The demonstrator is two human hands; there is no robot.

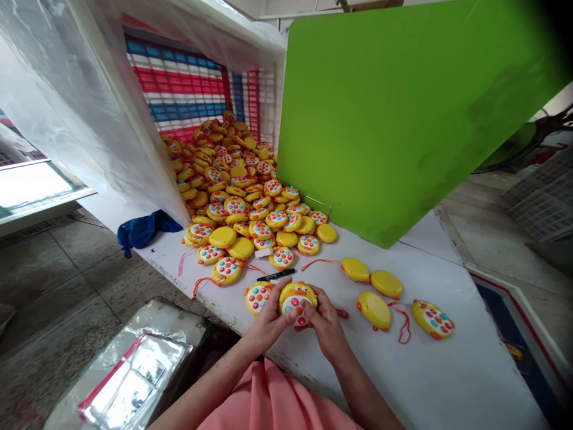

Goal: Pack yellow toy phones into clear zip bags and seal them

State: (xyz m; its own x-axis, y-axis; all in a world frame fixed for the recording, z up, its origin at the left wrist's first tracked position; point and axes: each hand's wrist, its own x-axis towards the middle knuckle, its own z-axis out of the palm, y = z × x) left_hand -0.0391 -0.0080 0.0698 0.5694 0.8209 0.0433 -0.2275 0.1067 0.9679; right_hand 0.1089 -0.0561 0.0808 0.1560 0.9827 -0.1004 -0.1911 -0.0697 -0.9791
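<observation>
Between both hands I hold a yellow duck-shaped toy [298, 294], its face and white panel of coloured buttons turned up toward me. My left hand [271, 319] grips its left side, and my right hand [326, 319] grips its right side. Both thumbs rest on the button panel. Another duck toy [256, 298] lies just left of my left hand, partly covered by it. A black marker pen [276, 275] is on the table behind the held toy. Part of a red object [342, 313] shows beside my right hand.
A large heap of duck toys [237, 173] spills from a plastic-lined crate onto the white table [430, 382]. A green board [385, 119] stands behind. Several toys [375, 310], some with orange cords, lie at right. A blue cloth [145, 230] sits at the left edge.
</observation>
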